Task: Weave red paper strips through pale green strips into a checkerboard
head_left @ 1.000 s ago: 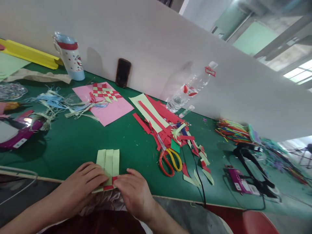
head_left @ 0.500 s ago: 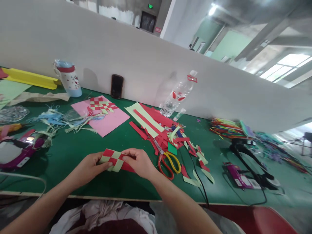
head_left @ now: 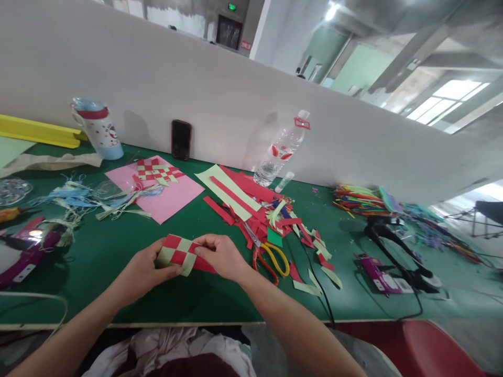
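Note:
Between my hands is a small woven paper piece (head_left: 178,252), a checkerboard of red and pale green strips. My left hand (head_left: 147,267) pinches its left end, thumb along the lower edge. My right hand (head_left: 220,256) grips the right end, where a red strip runs out under the fingers; the fingers hide part of it. Scissors (head_left: 271,256) with one red and one yellow handle lie just right of my right hand. Behind them is a heap of cut red and green paper strips (head_left: 257,230). A larger woven piece (head_left: 157,173) rests on a pink sheet (head_left: 161,207).
Along the white partition stand a patterned flask (head_left: 100,131), a phone (head_left: 181,140), a clear water bottle (head_left: 281,149) and a glue stick (head_left: 284,181). Purple glue guns (head_left: 381,275) lie on both sides. Pipe cleaners (head_left: 361,199) are piled at right; a black cable (head_left: 320,283) crosses the table.
My left thumb has slid down toward the woven piece's lower edge, uncovering more of the checks. The view has turned slightly to the right. Both hands keep hold.

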Tool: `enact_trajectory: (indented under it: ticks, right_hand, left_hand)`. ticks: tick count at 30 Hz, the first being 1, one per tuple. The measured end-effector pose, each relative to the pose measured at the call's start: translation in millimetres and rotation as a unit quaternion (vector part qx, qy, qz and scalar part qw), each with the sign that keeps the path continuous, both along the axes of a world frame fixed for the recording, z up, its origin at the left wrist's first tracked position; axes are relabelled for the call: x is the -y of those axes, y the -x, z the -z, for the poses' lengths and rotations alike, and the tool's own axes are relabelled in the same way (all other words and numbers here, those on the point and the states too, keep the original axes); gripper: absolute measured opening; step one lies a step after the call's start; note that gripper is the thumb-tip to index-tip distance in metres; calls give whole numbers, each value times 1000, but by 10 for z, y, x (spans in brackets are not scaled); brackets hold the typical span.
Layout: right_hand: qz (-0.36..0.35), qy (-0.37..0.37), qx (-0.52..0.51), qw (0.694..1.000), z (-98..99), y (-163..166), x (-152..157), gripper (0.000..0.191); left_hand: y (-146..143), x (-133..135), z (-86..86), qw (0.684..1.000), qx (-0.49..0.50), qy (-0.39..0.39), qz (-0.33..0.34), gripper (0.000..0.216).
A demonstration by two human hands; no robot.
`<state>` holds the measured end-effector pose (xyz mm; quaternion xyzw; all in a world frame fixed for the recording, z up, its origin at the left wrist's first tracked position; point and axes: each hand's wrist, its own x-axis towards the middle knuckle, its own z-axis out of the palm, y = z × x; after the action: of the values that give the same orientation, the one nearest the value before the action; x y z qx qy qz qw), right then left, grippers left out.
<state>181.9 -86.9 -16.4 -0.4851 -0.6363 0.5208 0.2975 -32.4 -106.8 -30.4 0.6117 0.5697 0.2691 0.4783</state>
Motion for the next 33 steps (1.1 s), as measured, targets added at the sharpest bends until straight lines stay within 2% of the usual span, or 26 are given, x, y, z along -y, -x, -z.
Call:
enact_trajectory:
  ticks: [6,11,15,25,33]
  right_hand:
    - [-8,17,-8,1000,-34,-25,-26,20]
    - [-68,64,-17,995,-76,-95,-113,47]
    - [-77,46,29,996,-83,-105,-171,38]
    - [-77,66,-1,995,-146,-97,-193,34]
    - [-82,47,71,993,-149,-84,-208,20]
  left_hand:
    - [-37,2,7,999,-17,-23,-16,54]
    - [-40,-30,-10,1000,-12,-26,-13,48]
    - [-18,-73,3,999,-1,-33,-10,50]
    - [12,-121,49,999,25,-33,-7,51]
    - [18,-132,58,999,31,-32,-1,52]
